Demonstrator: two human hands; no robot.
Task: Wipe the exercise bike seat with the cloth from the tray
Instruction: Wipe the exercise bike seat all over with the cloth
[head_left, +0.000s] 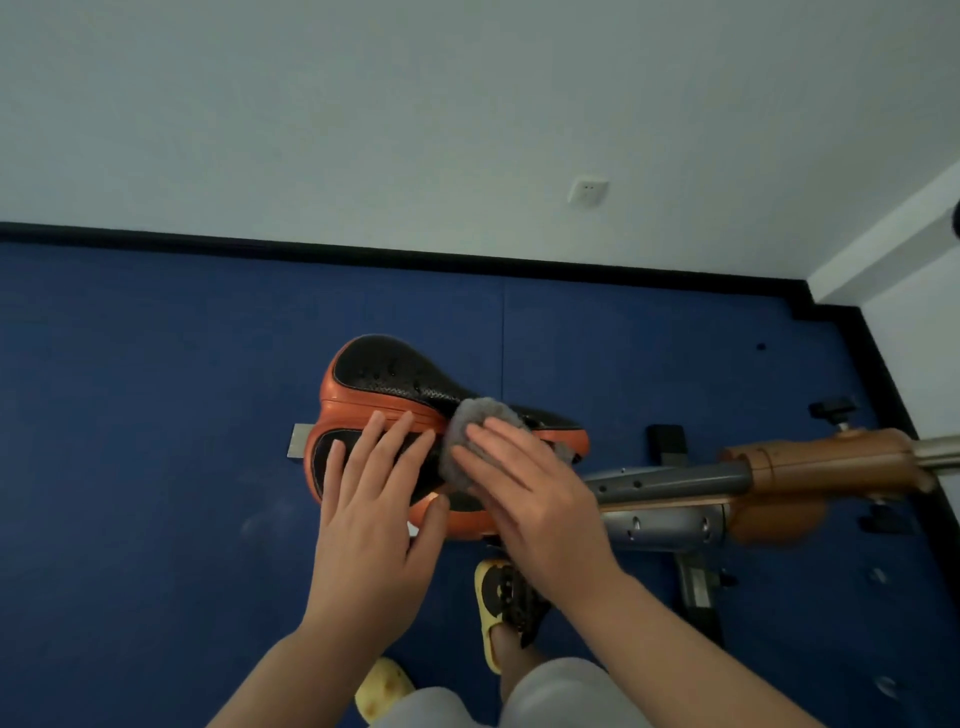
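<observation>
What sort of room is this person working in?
Likely a home gym or small workout room: an exercise bike seat on its metal frame, blue floor mats laid wall to wall, and a wall socket.

Seat (395, 384) black perforated with orange trim, cloth (470, 426) grey, floor (156, 415) blue, slippers (491, 597) yellow.

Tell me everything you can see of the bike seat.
The seat is a wide saddle, black textured leather-like panels edged in glossy orange. Its broad end points left, its nose right, above the blue floor. Shiny specks dot the far panel. The left hand lies flat on the near panel; the right hand presses a grey cloth on its middle.
</observation>
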